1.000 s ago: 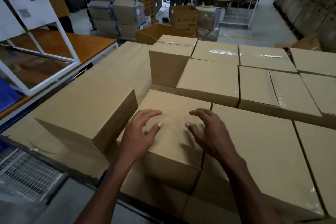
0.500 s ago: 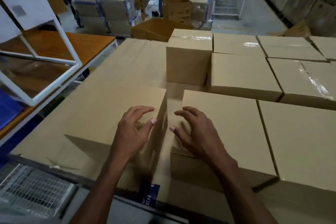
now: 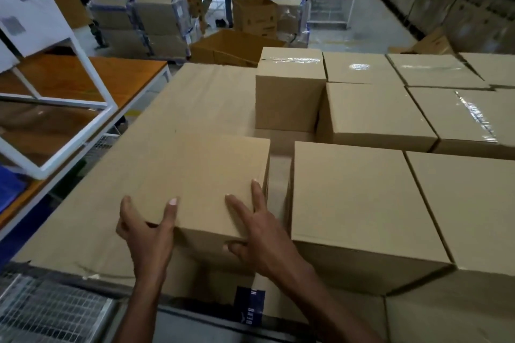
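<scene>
The cardboard box (image 3: 200, 175) lies straight ahead of both hands, on a broad cardboard sheet (image 3: 206, 92), and they hold its near edge between them. The left hand (image 3: 145, 234) grips the near left corner, with its thumb laid on the top face and a finger curled round the left side. The right hand (image 3: 264, 231) pinches the near right corner, with two fingers stretched flat over the top and the thumb pressed against the front face just under the edge. It cannot be told whether the box's base is off the sheet.

Just to the right of the right hand stands a neighbouring box (image 3: 362, 203) of much the same height, with a narrow gap between the two. Beyond that hand's fingertips, a taller box (image 3: 289, 97) stands upright with clear tape across its top. To the right of it run the taped boxes (image 3: 373, 111), packed side by side.

Below the right wrist, a blue label (image 3: 250, 306) shows on the near edge of the stack. A wire mesh (image 3: 41, 312) lies down and to the left of the left forearm. Farther left and ahead of that hand, a white frame (image 3: 92, 108) stands on a wooden table (image 3: 83, 78). Far ahead of both hands lies an open carton (image 3: 237, 44), with people standing beyond it.
</scene>
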Available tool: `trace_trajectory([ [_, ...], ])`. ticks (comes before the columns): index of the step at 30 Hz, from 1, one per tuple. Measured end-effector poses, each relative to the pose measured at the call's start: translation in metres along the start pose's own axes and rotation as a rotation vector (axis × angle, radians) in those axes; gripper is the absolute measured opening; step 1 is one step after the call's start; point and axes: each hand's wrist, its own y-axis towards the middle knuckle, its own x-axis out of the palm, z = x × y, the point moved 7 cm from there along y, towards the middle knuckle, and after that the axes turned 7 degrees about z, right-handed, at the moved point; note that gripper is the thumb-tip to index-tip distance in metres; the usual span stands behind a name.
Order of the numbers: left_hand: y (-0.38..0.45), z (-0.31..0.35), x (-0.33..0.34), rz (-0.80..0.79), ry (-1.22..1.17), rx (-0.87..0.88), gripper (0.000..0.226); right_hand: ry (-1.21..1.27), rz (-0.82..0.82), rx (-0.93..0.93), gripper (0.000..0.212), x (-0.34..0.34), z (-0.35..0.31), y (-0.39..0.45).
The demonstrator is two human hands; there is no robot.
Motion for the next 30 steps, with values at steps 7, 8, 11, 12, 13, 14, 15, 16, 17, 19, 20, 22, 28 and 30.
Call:
trace_trajectory([
  [7,0.025,0.013,0.045,-0.002,-0.082,-0.016,0.097,-0.118,0.081,-0.018,0.094,-0.011,0.012,0.045],
  [8,0.029,0.016,0.051,0.002,-0.089,-0.018,0.096,-0.131,0.088,-0.011,0.094,-0.013,0.013,0.054],
  [11,0.044,0.023,0.071,0.021,-0.107,-0.039,0.095,-0.169,0.099,0.029,0.094,-0.02,0.017,0.086],
  [12,0.05,0.025,0.078,0.027,-0.111,-0.037,0.095,-0.182,0.098,0.044,0.094,-0.023,0.019,0.096],
  [13,0.056,0.028,0.085,0.029,-0.114,-0.031,0.094,-0.191,0.094,0.057,0.095,-0.026,0.02,0.105],
  [14,0.061,0.032,0.092,0.029,-0.116,-0.026,0.094,-0.199,0.086,0.067,0.094,-0.029,0.021,0.114],
  [15,0.067,0.035,0.1,0.027,-0.116,-0.025,0.094,-0.205,0.078,0.078,0.093,-0.033,0.022,0.122],
  [16,0.072,0.038,0.108,0.026,-0.112,-0.025,0.093,-0.212,0.072,0.089,0.092,-0.036,0.024,0.129],
  [17,0.077,0.041,0.117,0.024,-0.108,-0.026,0.093,-0.216,0.068,0.101,0.091,-0.04,0.026,0.137],
  [19,0.086,0.046,0.133,0.02,-0.104,-0.031,0.092,-0.217,0.064,0.119,0.091,-0.046,0.032,0.148],
  [20,0.09,0.048,0.141,0.019,-0.102,-0.03,0.092,-0.222,0.071,0.124,0.091,-0.05,0.036,0.154],
  [22,0.098,0.052,0.156,0.015,-0.101,-0.027,0.093,-0.246,0.09,0.133,0.089,-0.058,0.041,0.161],
  [28,0.113,0.061,0.188,-0.017,-0.099,-0.045,0.095,-0.303,0.111,0.14,0.073,-0.074,0.042,0.168],
  [30,0.115,0.062,0.193,-0.049,-0.075,-0.1,0.107,-0.282,0.186,0.121,0.069,-0.091,0.035,0.151],
])
